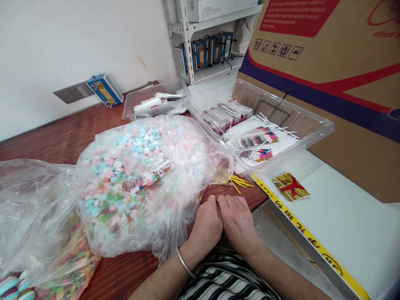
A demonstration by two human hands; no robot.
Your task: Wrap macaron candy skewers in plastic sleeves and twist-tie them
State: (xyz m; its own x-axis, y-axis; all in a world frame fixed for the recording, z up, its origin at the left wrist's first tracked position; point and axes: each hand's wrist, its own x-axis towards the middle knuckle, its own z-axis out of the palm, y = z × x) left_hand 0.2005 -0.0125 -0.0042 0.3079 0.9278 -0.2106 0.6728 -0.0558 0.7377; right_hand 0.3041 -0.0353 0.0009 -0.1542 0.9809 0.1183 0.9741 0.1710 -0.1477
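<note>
My left hand (205, 225) and my right hand (238, 221) rest knuckle to knuckle at the front edge of the wooden table (62, 137). Both have their fingers curled under, so what they hold, if anything, is hidden. A silver bangle (185, 263) circles my left wrist. Just left of my hands bulges a big clear plastic bag of pastel candies (140, 175), with a filled narrow packet (146, 180) lying on top. Loose yellow twist ties (239, 182) lie just beyond my fingers.
A clear tray (312, 121) of printed packets and white ties stands at the right. A smaller clear tray (150, 102) sits behind the bag. A second bag of candies (37, 233) lies at the left. A gold bundle with a red band (290, 186) rests on the white surface. A large cardboard box (337, 75) leans at the right.
</note>
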